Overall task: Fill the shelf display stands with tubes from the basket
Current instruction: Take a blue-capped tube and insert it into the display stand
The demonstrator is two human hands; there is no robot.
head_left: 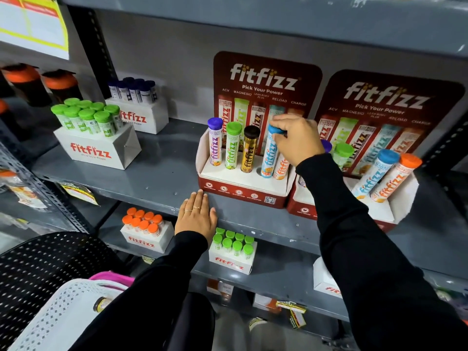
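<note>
A grey metal shelving rack [157, 178] is filling the view, its middle shelf carrying two red fitfizz display stands side by side, white cartons of capped tubes sitting further left and on the shelf below. A white perforated basket [58, 317] is sitting at lower left, partly hidden by the person's sleeve, with one brown-capped tube showing inside. The left display stand [238, 188] is holding a purple-capped tube [215, 145], a green-capped tube [232, 148] and a brown-capped tube [250, 150], all standing nearly upright in their holes. The right display stand [395, 211] is holding blue and orange tubes leaning right, with purple and green caps partly hidden behind the arm.

The right hand [296, 140] is pinching the cap of the blue-capped tube [269, 153], fingers closed around its top. The tube's long axis is running near vertical, cap up and tilted slightly rightward, its base resting in the fourth hole of the left stand. An orange-printed tube [281, 168] is standing just beside it, its cap hidden by the hand. The left hand [196, 216] is lying flat and spread on the shelf edge, holding nothing.

The likely risk is the tilted tube jamming on the hole's rim, or the wrist knocking the neighbouring orange tube. The light cardboard stand could also slide back, since the left hand is not touching it.
</note>
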